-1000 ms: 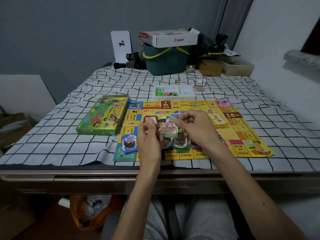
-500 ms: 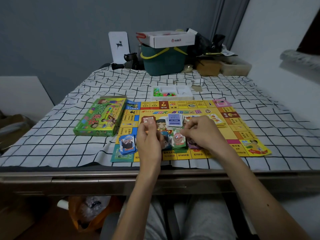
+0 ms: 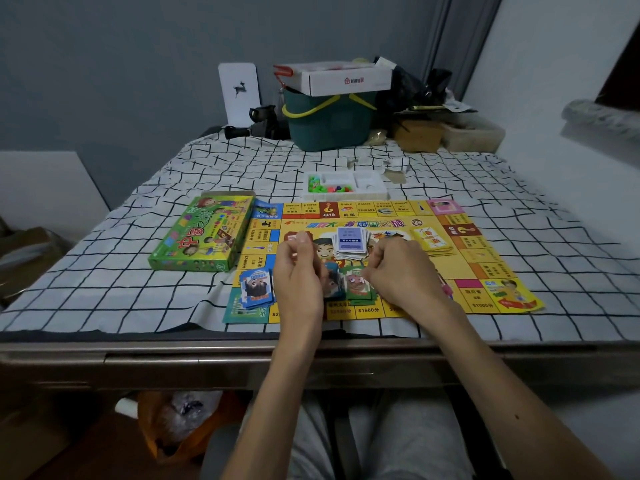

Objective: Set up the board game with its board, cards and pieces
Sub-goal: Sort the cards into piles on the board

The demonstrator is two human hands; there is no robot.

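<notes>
Grey-walled room; bench draped in a white cloth with a black grid.

Item 1. Board: yellow, laid flat at the near edge, unfolded.
Item 2. Game box: green, closed, touching the board's left side.
Item 3. Pieces tray: white, just beyond the board's far edge, with coloured pieces in its left compartments.
Item 4. Purple card stack: centre of board, loosely squared.
Item 5. Yellow card stack: right of centre, on the board.
Item 6. Blue notes: near-left corner of the board.
Item 7. Green notes: near edge, between the hands.

Left hand: clenched upright round a held bundle, mostly hidden by the fingers.
Right hand: fingers curled, tips at the green notes. Pinching or only touching, I cannot tell.

Step, as judged: sorting paper money into piles by colour.
Next move, as judged: draw one sheet from the held bundle, match its colour and lay it squarely on its pile. The pieces wait in the tray.

Background: teal bucket under a white carton.
</notes>
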